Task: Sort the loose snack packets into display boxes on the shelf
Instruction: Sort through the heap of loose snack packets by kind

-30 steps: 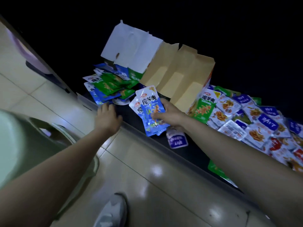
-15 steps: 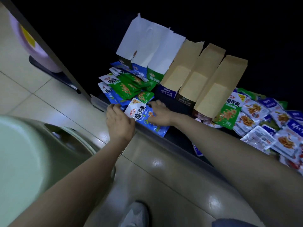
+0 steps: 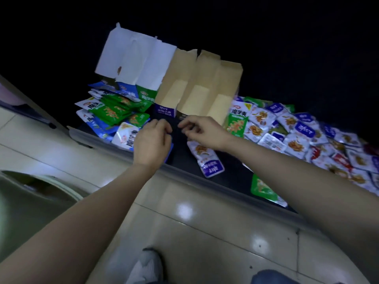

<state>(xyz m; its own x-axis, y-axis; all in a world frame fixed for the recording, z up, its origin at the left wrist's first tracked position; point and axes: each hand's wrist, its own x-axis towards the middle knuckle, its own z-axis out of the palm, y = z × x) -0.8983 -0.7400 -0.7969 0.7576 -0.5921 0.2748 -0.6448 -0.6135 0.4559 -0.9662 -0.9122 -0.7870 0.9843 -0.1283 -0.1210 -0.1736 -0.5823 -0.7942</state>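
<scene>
- Blue packets [image 3: 125, 138], carried a second ago in the right hand [image 3: 203, 130], are now lying at the shelf [image 3: 180, 156] edge.
- Left hand [image 3: 152, 142] is resting curled over them; whether it is gripping is unclear. Right hand is hovering, loosely curled, holding nothing.
- Squaring the stack before sliding it into a box [image 3: 164, 110] is advisable.

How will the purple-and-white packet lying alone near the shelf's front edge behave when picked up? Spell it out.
The purple-and-white packet looks like a flat, thin pouch, so probably light and floppy, sagging if pinched by one end. Its glossy film may be slippery. Lying flat on the shelf, it should slide, not roll.
</scene>
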